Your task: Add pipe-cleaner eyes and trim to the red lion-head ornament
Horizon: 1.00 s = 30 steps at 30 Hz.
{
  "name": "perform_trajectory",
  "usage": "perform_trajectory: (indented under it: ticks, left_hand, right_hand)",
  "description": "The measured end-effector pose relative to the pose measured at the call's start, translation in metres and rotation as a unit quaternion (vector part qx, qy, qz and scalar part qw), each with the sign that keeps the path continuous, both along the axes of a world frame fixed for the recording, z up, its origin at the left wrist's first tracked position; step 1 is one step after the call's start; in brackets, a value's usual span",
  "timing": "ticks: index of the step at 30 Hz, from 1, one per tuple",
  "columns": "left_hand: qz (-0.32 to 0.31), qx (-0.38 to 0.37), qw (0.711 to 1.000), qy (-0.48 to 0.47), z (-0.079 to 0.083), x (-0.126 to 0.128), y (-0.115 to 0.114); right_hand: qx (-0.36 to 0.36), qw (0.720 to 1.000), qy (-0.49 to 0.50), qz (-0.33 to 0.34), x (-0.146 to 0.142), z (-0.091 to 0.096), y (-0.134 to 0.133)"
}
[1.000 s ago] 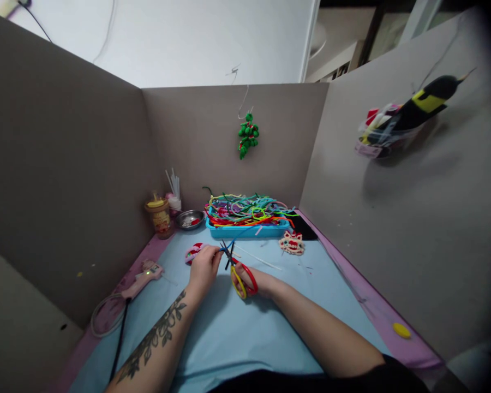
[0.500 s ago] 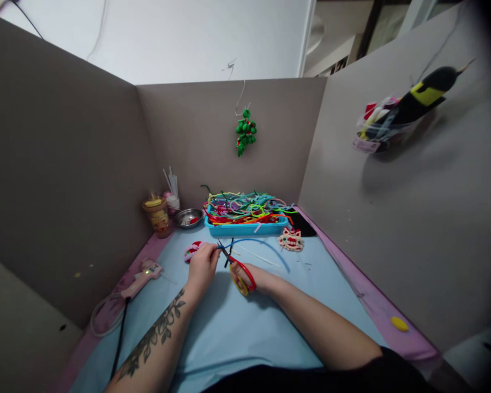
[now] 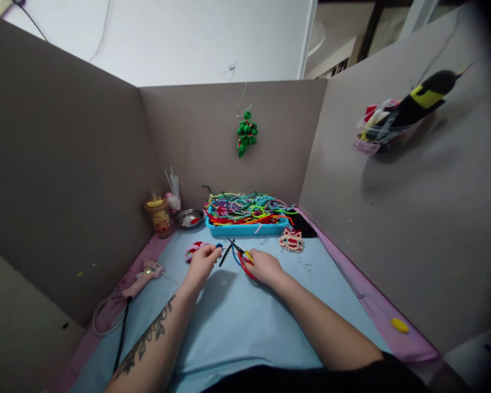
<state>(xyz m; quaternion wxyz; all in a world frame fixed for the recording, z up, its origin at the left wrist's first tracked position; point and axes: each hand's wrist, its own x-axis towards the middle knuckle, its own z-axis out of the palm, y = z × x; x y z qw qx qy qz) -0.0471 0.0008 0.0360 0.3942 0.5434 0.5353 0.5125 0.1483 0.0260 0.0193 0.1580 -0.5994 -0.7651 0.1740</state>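
Note:
My left hand (image 3: 203,263) pinches a small curled piece of blue pipe cleaner (image 3: 219,246) between thumb and fingertips. My right hand (image 3: 265,266) is closed round scissors (image 3: 246,266) with red and yellow handles, their blades pointing away and to the left, just right of the blue curl. By the blades shows another length of blue pipe cleaner (image 3: 235,256); whether it lies on the table or is held, I cannot tell. A thin black strip (image 3: 225,257) slants between the hands. Behind my left hand lies a pink and red piece (image 3: 195,249), partly covered.
A blue tray (image 3: 245,230) heaped with coloured pipe cleaners stands at the back. Right of it lies a cream and red face-shaped piece (image 3: 292,240). On the left are a metal bowl (image 3: 189,219), a brown cup (image 3: 159,218) and a pink glue gun (image 3: 143,281) with its cable.
The long blue strand arching rightward from my left hand no longer shows there; a small blue curl remains in the fingers. The scissors have turned and shifted right, away from my left hand.

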Motion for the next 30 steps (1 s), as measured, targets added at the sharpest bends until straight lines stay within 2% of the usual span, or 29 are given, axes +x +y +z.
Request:
perform_trajectory:
  ticks: [2, 4, 7, 9, 11, 19, 30]
  left_hand:
    - [-0.050, -0.060, 0.995, -0.062, 0.000, 0.002, 0.000]
    - [-0.085, -0.091, 0.988, -0.096, 0.000, 0.005, -0.002]
    - [-0.116, -0.115, 0.980, -0.111, 0.000, 0.010, -0.005]
    - [-0.132, -0.119, 0.978, -0.109, 0.000, 0.012, -0.007]
    - [-0.144, -0.120, 0.976, -0.107, 0.001, 0.015, -0.009]
    - [-0.179, -0.127, 0.969, -0.114, 0.005, 0.019, -0.016]
    - [-0.206, -0.144, 0.962, -0.111, 0.000, 0.017, -0.015]
  right_hand:
    - [0.009, 0.999, -0.034, -0.017, 0.005, 0.002, 0.003]
    - [0.024, 0.999, -0.016, -0.014, 0.005, 0.005, 0.002]
    - [0.087, 0.986, 0.138, 0.044, 0.000, 0.012, -0.005]
    - [0.108, 0.953, 0.262, 0.105, -0.005, 0.014, -0.011]
    - [0.108, 0.927, 0.331, 0.144, -0.010, 0.016, -0.017]
    - [0.125, 0.909, 0.369, 0.150, -0.012, 0.010, -0.018]
    - [0.124, 0.904, 0.377, 0.161, -0.009, 0.013, -0.018]
